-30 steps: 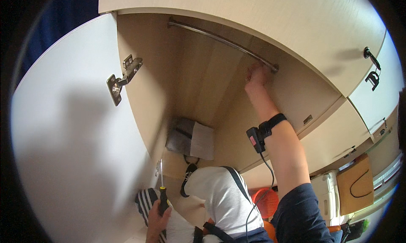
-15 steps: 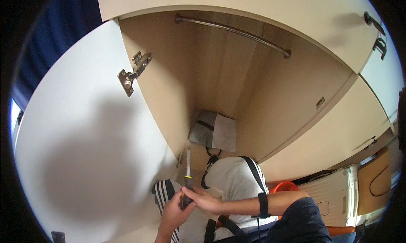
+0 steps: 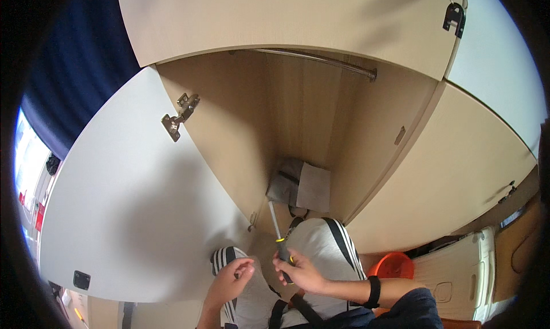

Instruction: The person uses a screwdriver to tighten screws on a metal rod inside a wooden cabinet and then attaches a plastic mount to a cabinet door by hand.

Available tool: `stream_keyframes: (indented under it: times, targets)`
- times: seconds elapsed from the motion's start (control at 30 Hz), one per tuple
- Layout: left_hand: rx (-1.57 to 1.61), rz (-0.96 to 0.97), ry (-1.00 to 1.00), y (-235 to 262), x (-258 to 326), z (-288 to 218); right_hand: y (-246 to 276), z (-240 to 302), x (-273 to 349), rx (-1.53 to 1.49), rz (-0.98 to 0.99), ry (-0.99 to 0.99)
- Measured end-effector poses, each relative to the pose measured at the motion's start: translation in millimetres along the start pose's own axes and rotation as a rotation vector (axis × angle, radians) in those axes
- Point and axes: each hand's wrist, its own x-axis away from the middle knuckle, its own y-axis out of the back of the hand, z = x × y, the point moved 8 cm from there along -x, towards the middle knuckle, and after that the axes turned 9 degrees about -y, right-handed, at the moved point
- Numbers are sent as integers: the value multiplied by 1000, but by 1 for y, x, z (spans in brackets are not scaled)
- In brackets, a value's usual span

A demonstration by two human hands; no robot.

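Observation:
My right hand (image 3: pixel 303 274) is closed round the dark handle of a screwdriver (image 3: pixel 283 252), which has yellow bands. Its long metal shaft points up and away from me, toward the wardrobe's inside. Beside it, my left hand (image 3: pixel 228 283) is apart from the screwdriver, its fingers curled together; whatever they hold, if anything, is hidden. Ahead on the left stands the white wardrobe door (image 3: pixel 109 214), swung open. A metal hinge (image 3: pixel 180 117) joins it to the cabinet high up, and a lower hinge (image 3: pixel 252 221) shows near its bottom edge.
Inside the wardrobe are a hanging rail (image 3: pixel 321 58) and, at the bottom, a grey bag (image 3: pixel 285 183) with a pale sheet (image 3: pixel 314 187). An orange bucket (image 3: pixel 394 266) and a white bin-like box (image 3: pixel 450 271) stand to the right. A dark blue curtain (image 3: pixel 80 59) hangs at far left.
My hands have parted: the left has let go of the screwdriver, and the right now grips it alone, slightly farther right. The view has tilted, so the wardrobe sits lower.

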Motion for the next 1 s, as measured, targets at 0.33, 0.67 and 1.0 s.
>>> stream_keyframes:
  times: [0.33,0.67,1.0]
  targets:
    - [439,-83,-74,-22,-10,-20,-23,-22,5,537,200,250]
    - [550,-90,-131,-18,-49,68,25,155,-55,384,-303,793]
    - [947,-176,176,-46,-53,158,36,466,-78,1938,-1615,885]
